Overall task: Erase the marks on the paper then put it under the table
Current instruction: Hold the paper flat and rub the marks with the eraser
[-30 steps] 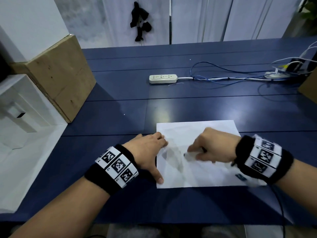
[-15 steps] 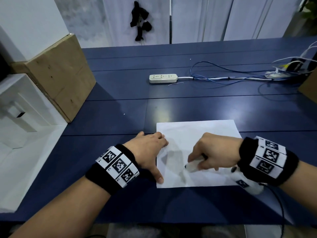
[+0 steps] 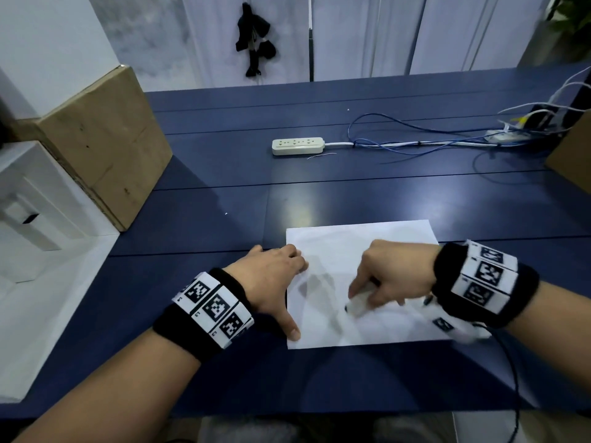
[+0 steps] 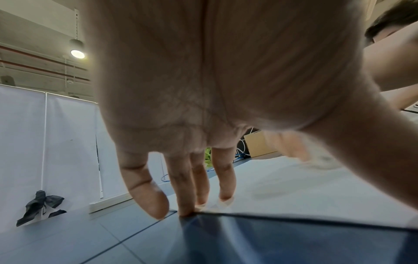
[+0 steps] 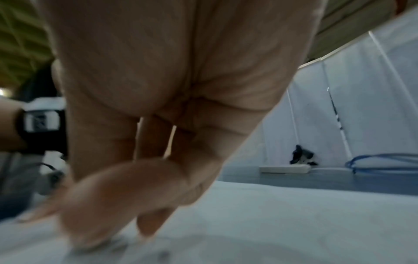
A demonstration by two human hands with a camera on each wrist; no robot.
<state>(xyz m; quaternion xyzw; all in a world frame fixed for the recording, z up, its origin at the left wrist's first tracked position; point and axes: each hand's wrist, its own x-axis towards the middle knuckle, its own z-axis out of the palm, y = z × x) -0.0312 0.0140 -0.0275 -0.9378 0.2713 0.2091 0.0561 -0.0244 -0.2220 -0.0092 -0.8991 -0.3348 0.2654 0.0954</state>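
A white sheet of paper (image 3: 377, 327) lies flat on the blue table (image 3: 319, 199), near its front edge. My left hand (image 3: 278, 276) rests on the sheet's left edge with straight fingers (image 4: 224, 180) and thumb pressing it down. My right hand (image 3: 387, 279) pinches a small white eraser (image 3: 359, 305) against the paper, a little left of its middle. The eraser shows blurred in the left wrist view (image 4: 321, 160). In the right wrist view the curled fingers (image 5: 117, 194) hide most of it. Marks on the sheet cannot be made out.
A white power strip (image 3: 297, 146) with blue and white cables (image 3: 415, 135) lies farther back on the table. A cardboard box (image 3: 105, 145) and a white box (image 3: 35, 212) stand at the left. Another brown box (image 3: 572, 158) sits at the right edge.
My right hand has rubbed the eraser back and forth over the sheet, ending lower and further left. The left hand and the paper have stayed put.
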